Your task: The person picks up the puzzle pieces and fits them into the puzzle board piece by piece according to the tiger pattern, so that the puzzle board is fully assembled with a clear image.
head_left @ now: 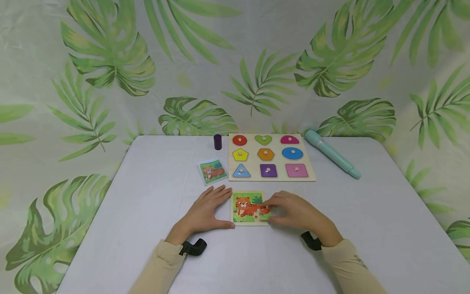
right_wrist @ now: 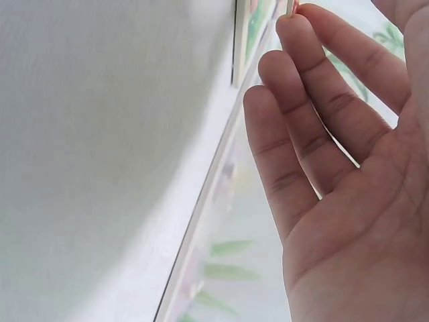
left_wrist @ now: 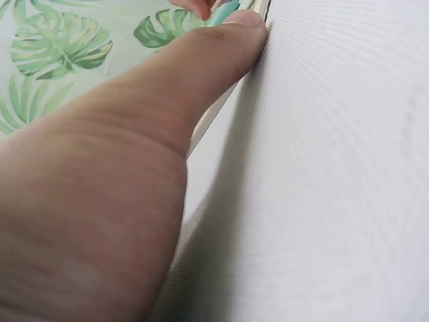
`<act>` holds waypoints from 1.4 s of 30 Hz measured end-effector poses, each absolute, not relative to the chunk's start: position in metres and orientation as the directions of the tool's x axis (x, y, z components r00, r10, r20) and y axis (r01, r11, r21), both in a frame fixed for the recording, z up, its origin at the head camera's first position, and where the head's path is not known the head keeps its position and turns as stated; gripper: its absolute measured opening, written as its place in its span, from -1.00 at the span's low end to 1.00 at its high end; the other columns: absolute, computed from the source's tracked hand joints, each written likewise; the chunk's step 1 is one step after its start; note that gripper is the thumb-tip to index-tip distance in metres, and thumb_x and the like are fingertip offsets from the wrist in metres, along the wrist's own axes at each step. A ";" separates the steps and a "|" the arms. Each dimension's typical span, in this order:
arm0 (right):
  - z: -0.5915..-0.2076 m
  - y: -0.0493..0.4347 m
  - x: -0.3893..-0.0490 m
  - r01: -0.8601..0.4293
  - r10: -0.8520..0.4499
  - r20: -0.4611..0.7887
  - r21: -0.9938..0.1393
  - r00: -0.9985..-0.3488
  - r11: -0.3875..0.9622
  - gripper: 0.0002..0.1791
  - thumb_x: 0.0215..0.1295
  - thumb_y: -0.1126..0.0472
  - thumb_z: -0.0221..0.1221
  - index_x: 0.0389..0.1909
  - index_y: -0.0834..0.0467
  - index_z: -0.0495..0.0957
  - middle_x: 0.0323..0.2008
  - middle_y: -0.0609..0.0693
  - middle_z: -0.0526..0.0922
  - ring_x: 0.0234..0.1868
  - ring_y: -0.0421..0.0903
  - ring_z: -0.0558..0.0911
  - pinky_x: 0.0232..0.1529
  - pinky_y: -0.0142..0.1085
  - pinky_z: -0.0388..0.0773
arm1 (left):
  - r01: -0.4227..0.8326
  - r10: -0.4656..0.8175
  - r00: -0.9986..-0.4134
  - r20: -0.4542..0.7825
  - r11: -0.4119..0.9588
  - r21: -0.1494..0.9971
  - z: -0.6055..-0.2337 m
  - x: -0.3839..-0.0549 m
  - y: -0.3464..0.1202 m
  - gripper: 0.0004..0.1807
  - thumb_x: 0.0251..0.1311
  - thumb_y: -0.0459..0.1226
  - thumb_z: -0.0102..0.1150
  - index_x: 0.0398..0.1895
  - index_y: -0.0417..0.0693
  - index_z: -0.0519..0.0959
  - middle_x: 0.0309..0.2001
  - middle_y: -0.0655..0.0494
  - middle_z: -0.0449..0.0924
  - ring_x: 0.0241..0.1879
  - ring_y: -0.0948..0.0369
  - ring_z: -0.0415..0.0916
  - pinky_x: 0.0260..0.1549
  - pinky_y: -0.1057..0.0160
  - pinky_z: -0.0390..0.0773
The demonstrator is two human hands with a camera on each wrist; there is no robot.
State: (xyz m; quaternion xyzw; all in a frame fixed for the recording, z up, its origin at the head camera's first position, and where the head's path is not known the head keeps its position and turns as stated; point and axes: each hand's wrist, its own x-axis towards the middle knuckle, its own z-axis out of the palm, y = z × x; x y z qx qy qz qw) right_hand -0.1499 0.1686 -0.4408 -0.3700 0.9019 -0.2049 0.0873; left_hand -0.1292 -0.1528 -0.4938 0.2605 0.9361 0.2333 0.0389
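In the head view a small square tiger puzzle (head_left: 247, 207) in a pale wooden frame lies on the table. My left hand (head_left: 206, 210) rests along its left side, fingers stretched out and the thumb touching near the lower left corner. From the other side my right hand (head_left: 295, 210) pinches a puzzle piece (head_left: 265, 212) with orange and green print, held over the puzzle's lower right part. Only the thin edge of that piece (right_wrist: 292, 7) shows at the fingertips in the right wrist view. The left wrist view shows mostly the left thumb (left_wrist: 221, 50) against the frame.
A tiger picture card (head_left: 212, 171) lies beyond the left hand. Behind the puzzle is a wooden board (head_left: 252, 162) of knobbed coloured shapes. A dark purple cylinder (head_left: 218, 142) stands at its left, and a mint-green pen-shaped object (head_left: 332, 154) lies at its right.
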 end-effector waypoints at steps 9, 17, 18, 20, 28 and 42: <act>-0.449 0.159 -0.149 -0.641 -0.713 -0.015 -0.424 -0.701 0.640 -0.60 0.24 0.03 0.44 0.10 -0.09 0.74 -0.09 -0.29 0.70 -0.01 -0.24 0.60 0.11 -0.19 0.70 | 0.468 0.505 -0.861 0.053 0.748 0.471 -0.493 -0.128 -0.152 0.13 0.05 0.33 0.38 0.61 -0.02 0.23 0.60 0.14 0.20 0.64 0.12 -0.02 0.65 0.00 -0.14; -0.453 0.156 -0.148 -0.676 -0.734 0.013 -0.401 -0.679 0.618 -0.68 0.23 0.07 0.43 0.03 -0.13 0.76 -0.10 -0.24 0.70 -0.04 -0.22 0.60 0.06 -0.20 0.71 | 0.469 0.506 -0.861 0.054 0.749 0.468 -0.493 -0.127 -0.152 0.14 0.06 0.34 0.38 0.61 -0.02 0.22 0.60 0.14 0.19 0.64 0.12 -0.03 0.65 0.00 -0.14; -0.453 0.156 -0.148 -0.682 -0.736 0.017 -0.393 -0.676 0.617 -0.68 0.23 0.07 0.43 0.02 -0.13 0.77 -0.10 -0.23 0.70 -0.04 -0.21 0.60 0.05 -0.19 0.71 | 0.469 0.506 -0.861 0.055 0.748 0.468 -0.493 -0.127 -0.152 0.14 0.06 0.34 0.38 0.61 -0.02 0.22 0.60 0.14 0.19 0.64 0.12 -0.03 0.65 0.00 -0.14; -0.454 0.156 -0.148 -0.684 -0.736 0.014 -0.383 -0.676 0.621 -0.70 0.24 0.06 0.43 0.01 -0.14 0.77 -0.10 -0.23 0.70 -0.04 -0.22 0.60 0.05 -0.20 0.71 | 0.470 0.506 -0.861 0.056 0.748 0.468 -0.493 -0.127 -0.152 0.14 0.06 0.34 0.38 0.61 -0.02 0.22 0.60 0.14 0.19 0.64 0.12 -0.03 0.65 0.00 -0.14; -0.453 0.153 -0.147 -0.673 -0.727 -0.022 -0.360 -0.687 0.647 -0.70 0.27 0.00 0.41 0.03 -0.15 0.77 -0.09 -0.22 0.67 -0.03 -0.22 0.57 0.05 -0.22 0.71 | 0.468 0.505 -0.861 0.055 0.747 0.473 -0.494 -0.128 -0.152 0.14 0.06 0.35 0.37 0.61 -0.01 0.22 0.60 0.15 0.19 0.64 0.13 -0.03 0.65 0.00 -0.15; -0.454 0.155 -0.146 -0.677 -0.741 -0.019 -0.389 -0.672 0.624 -0.68 0.32 0.00 0.40 0.08 -0.14 0.77 -0.08 -0.22 0.65 -0.07 -0.26 0.53 0.03 -0.29 0.69 | 0.478 0.511 -0.857 0.064 0.745 0.465 -0.495 -0.129 -0.154 0.14 0.06 0.35 0.37 0.61 -0.02 0.23 0.60 0.15 0.20 0.64 0.12 -0.03 0.65 -0.01 -0.14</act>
